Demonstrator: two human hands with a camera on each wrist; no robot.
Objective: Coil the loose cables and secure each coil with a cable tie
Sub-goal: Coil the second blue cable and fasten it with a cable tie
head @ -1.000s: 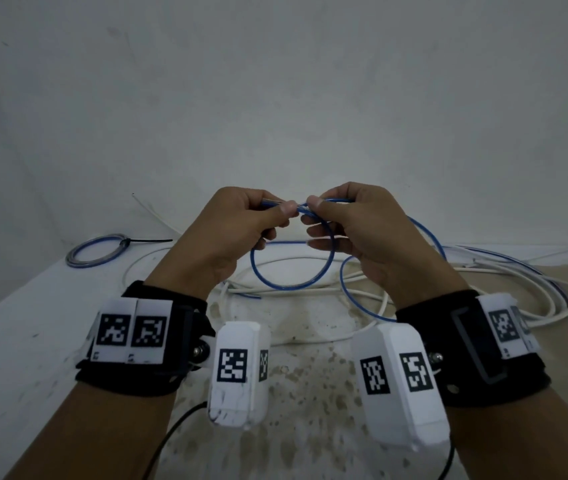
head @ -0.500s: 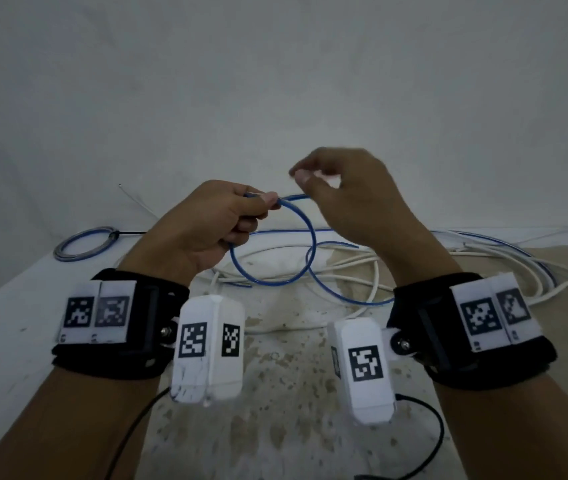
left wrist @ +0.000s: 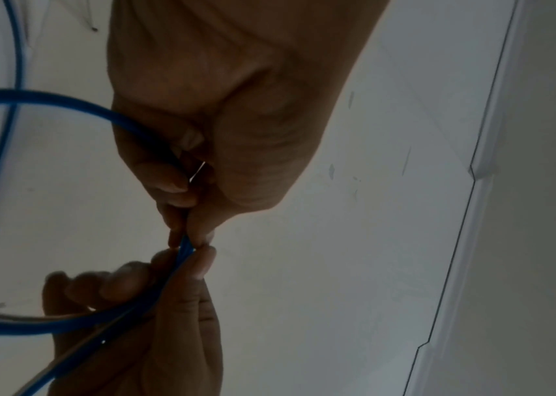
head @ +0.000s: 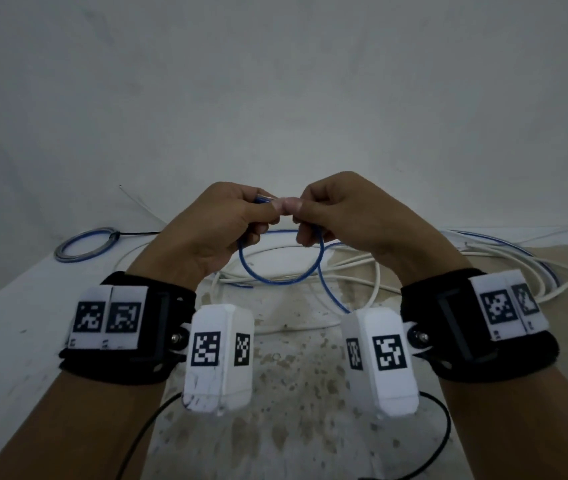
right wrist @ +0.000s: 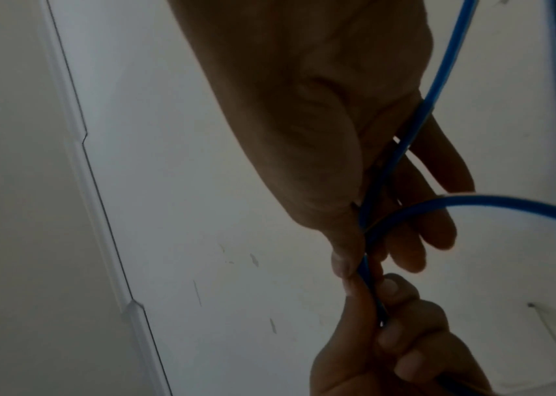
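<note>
Hands meet above the table (head: 5, 341): left hand (head: 206, 230) and right hand (head: 345, 216) both pinch the blue cable (head: 275, 280) at its top, thumb tips touching. Its loop hangs below them over loose white cables (head: 372, 268). Far left lies a tied coil (head: 83, 244).

A plain pale wall (head: 275, 81) rises behind a white, brown-stained surface (head: 293, 393) in dim, even light
</note>
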